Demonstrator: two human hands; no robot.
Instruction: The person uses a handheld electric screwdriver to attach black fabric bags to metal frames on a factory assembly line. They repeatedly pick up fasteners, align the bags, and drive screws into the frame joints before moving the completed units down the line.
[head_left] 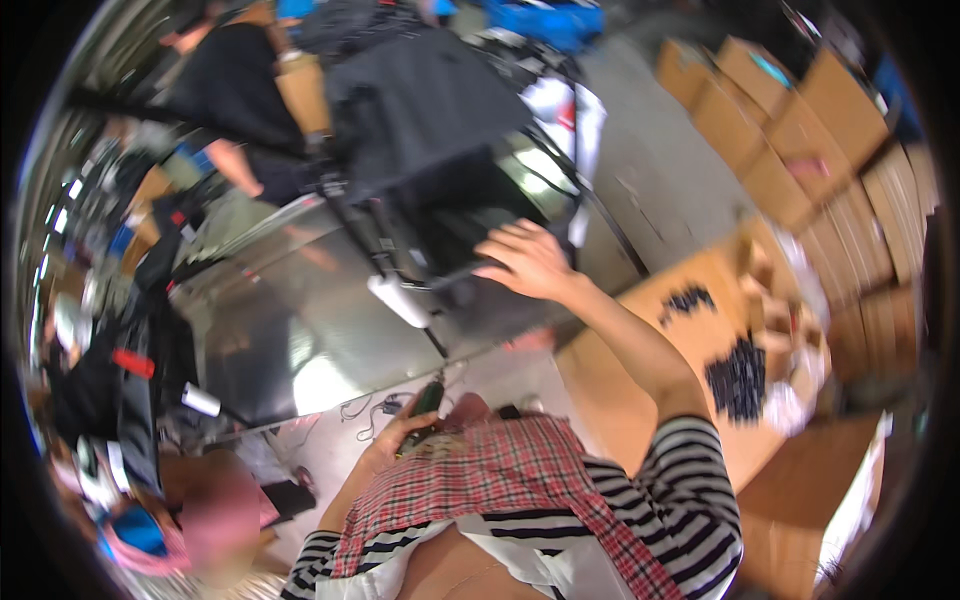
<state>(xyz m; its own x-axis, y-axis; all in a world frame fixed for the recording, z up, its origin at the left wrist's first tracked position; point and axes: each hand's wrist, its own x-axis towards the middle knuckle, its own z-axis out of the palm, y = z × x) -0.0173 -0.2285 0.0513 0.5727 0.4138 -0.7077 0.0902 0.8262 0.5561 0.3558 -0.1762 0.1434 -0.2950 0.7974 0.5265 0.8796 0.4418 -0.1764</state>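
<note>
My left hand [404,426] is wrapped round a dark green handheld tool [429,398] with a narrow tip, held low in front of my apron. It resembles a power screwdriver, though blur hides its details. My right hand [527,262] is stretched forward, fingers apart and holding nothing, at the near edge of a black fabric piece [430,110] on a dark tube frame. Whether the fingertips touch it, I cannot tell. A white sleeve-like piece [398,301] sits by the frame's near end. Beneath lies a shiny metal table [270,345].
At the right, a brown worktop [620,375] carries a pile of short black parts [737,380] and a smaller black cluster [687,300]. Cardboard boxes [790,130] stack beyond it. A co-worker in dark clothes [235,90] stands across the table; a person in pink [215,515] is at lower left.
</note>
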